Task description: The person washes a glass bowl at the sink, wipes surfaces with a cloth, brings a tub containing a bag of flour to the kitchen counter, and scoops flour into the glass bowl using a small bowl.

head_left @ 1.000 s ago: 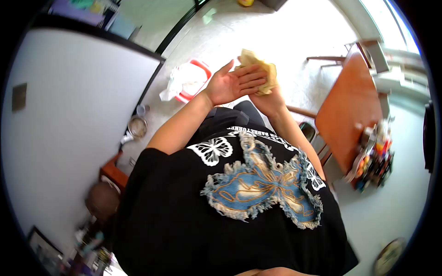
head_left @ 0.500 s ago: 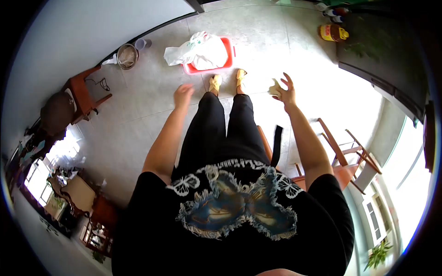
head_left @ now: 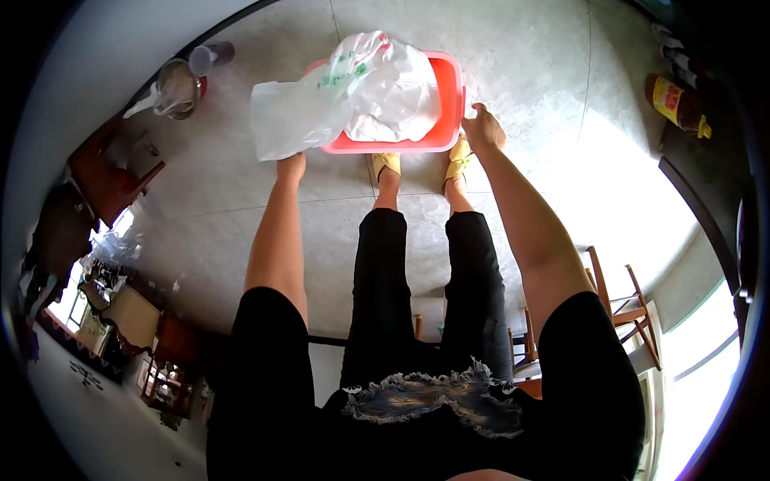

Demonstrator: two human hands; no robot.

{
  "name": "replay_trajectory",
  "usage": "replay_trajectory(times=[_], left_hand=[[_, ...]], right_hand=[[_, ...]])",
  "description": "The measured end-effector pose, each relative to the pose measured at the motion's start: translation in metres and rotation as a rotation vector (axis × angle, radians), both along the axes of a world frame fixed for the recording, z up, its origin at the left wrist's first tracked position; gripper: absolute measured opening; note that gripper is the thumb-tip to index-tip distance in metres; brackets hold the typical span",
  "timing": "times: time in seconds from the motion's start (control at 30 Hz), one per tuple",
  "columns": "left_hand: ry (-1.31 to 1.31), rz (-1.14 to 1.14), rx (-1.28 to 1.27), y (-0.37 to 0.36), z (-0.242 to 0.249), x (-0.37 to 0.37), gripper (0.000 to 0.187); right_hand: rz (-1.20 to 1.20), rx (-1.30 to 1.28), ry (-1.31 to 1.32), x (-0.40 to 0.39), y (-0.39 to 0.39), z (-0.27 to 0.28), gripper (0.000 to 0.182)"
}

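Note:
A red rectangular plastic basin (head_left: 449, 120) sits on the floor right in front of my feet. In it lies a white plastic bag (head_left: 397, 92) with green and red print, and one end of the bag hangs out over the left side. My left hand (head_left: 291, 167) is low beside that overhanging end, its fingers hidden behind the plastic. At the other end of the basin, my right hand (head_left: 485, 131) is open and bent, fingertips right by the rim and holding nothing.
Yellow slippers (head_left: 457, 160) are on my feet, close to the basin. A round bin (head_left: 178, 86) and a translucent cup (head_left: 212, 57) stand by the left wall. On the right are an oil bottle (head_left: 676, 104) and a wooden chair (head_left: 634, 309).
I have bent further forward, so the basin appears larger and nearer. Both hands have come down from mid-air to its two ends, the left one passing behind the bag's loose end.

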State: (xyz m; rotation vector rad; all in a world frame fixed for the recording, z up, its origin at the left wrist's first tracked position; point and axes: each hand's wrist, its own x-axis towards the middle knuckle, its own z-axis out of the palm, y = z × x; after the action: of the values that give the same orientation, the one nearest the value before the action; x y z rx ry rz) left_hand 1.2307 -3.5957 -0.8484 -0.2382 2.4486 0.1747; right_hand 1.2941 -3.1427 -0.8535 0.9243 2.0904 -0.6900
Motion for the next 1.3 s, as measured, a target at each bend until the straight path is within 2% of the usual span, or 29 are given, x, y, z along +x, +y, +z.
replay_trajectory(times=[0.03,0.1,0.13,0.3,0.37,0.43,0.47,0.57,0.63,0.67,0.7,0.83,0.9,0.97,1.0,1.03,1.07,1.1,1.13,1.2,1.23,1.27,1.3], left_hand=[[0.2,-0.03,0.179,0.004,-0.025,-0.001,0.065],[0.063,0.328,0.468,0.047,-0.02,-0.029,0.071],[0.083,0.334,0.501,0.045,-0.036,-0.036,0.069],[0.204,0.068,0.38,0.025,-0.071,-0.039,0.064],[0.247,-0.053,0.337,0.027,-0.073,-0.027,0.062],[0.293,-0.152,0.308,0.038,-0.068,-0.021,0.06],[0.291,-0.185,0.281,0.047,-0.067,-0.022,0.059],[0.087,-0.125,0.155,0.079,-0.04,-0.036,0.05],[-0.211,-0.04,0.006,0.101,-0.027,-0.039,0.038],[-0.034,-0.173,0.091,0.108,-0.022,-0.03,0.038],[0.144,-0.306,0.175,0.109,-0.024,-0.015,0.037],[0.27,-0.653,0.186,0.119,-0.045,0.024,0.045],[0.061,-0.503,0.236,0.176,0.027,0.019,0.046],[-0.043,-0.412,0.405,0.188,0.044,0.03,0.049],[0.081,-0.655,0.341,0.187,0.038,0.037,0.049],[0.075,-0.619,0.457,0.194,0.05,0.043,0.05],[0.234,-0.875,0.448,0.204,0.066,0.048,0.045],[-0.054,-0.665,0.486,0.218,0.091,0.048,0.051],[-0.291,-0.43,0.466,0.251,0.141,0.035,0.058],[-0.204,-0.324,0.589,0.289,0.239,0.049,0.065],[-0.22,-0.341,0.599,0.315,0.3,0.043,0.062],[-0.191,-0.195,0.692,0.357,0.386,0.031,0.059],[-0.18,-0.195,0.696,0.367,0.419,0.03,0.054]], right_hand=[[0.02,-0.012,0.069,-0.001,-0.008,-0.023,0.041],[0.038,-0.026,0.121,0.0,-0.02,-0.059,0.044],[0.071,-0.027,0.135,-0.008,-0.021,-0.068,0.043],[0.061,-0.126,0.003,-0.029,-0.016,-0.067,0.037],[0.002,-0.213,-0.07,-0.021,-0.006,-0.064,0.038],[-0.087,-0.266,0.046,-0.017,0.001,-0.065,0.034],[-0.215,-0.291,0.025,-0.02,0.005,-0.057,0.028],[-0.221,-0.276,0.081,-0.017,0.027,-0.051,0.024],[-0.272,-0.243,0.186,-0.001,0.037,-0.039,0.023],[-0.347,-0.283,0.175,0.011,0.045,-0.024,0.023],[-0.292,-0.196,0.294,0.037,0.05,-0.035,0.021],[-0.36,-0.146,0.308,0.088,0.084,0.025,0.014],[-0.476,-0.17,0.263,0.106,0.099,0.07,0.014],[-0.504,-0.111,0.271,0.133,0.12,0.108,0.013],[-0.446,-0.062,0.305,0.146,0.129,0.124,0.013],[-0.388,-0.012,0.337,0.161,0.139,0.145,0.013],[-0.403,-0.009,0.328,0.174,0.155,0.177,0.013],[-0.421,-0.004,0.341,0.179,0.175,0.21,0.012],[-0.413,0.009,0.311,0.192,0.197,0.254,0.01],[-0.402,0.028,0.291,0.208,0.228,0.341,0.009],[-0.398,0.036,0.3,0.211,0.239,0.378,0.009],[-0.457,0.002,0.283,0.215,0.246,0.414,0.011],[-0.518,-0.026,0.265,0.22,0.256,0.451,0.013]])
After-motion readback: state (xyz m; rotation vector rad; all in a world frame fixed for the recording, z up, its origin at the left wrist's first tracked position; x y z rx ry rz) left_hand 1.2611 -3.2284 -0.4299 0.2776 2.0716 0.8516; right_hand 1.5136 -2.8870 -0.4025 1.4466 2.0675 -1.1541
